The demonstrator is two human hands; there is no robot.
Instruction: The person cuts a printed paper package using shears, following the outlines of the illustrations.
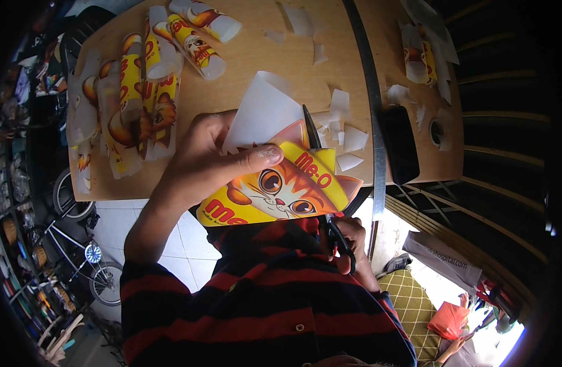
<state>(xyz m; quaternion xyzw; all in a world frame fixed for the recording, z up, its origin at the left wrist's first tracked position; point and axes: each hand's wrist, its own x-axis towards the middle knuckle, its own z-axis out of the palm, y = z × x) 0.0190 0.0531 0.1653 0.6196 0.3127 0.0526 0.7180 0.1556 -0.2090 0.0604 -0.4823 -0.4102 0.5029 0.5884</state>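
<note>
A yellow printed sheet (256, 199) with an orange cat's face is held over the table's near edge. My left hand (232, 156) is closed on it, thumb on the printed side, with a pale corner of the sheet standing up behind the fingers. On the right, my right hand (348, 241) grips the black handles of a pair of scissors (310, 125). Their dark blade sticks out past the sheet's far side, and a folded yellow flap lies along it. The sheet hides the middle of the scissors.
Rolled cat-printed sheets (131, 82) lie at the table's far left. White paper scraps (354, 139) lie beyond the blade. A metal strip (377, 122), a black phone (398, 145) and a tape roll (437, 131) are to the right. Another person's hand (457, 345) is near a red bag (447, 320), lower right.
</note>
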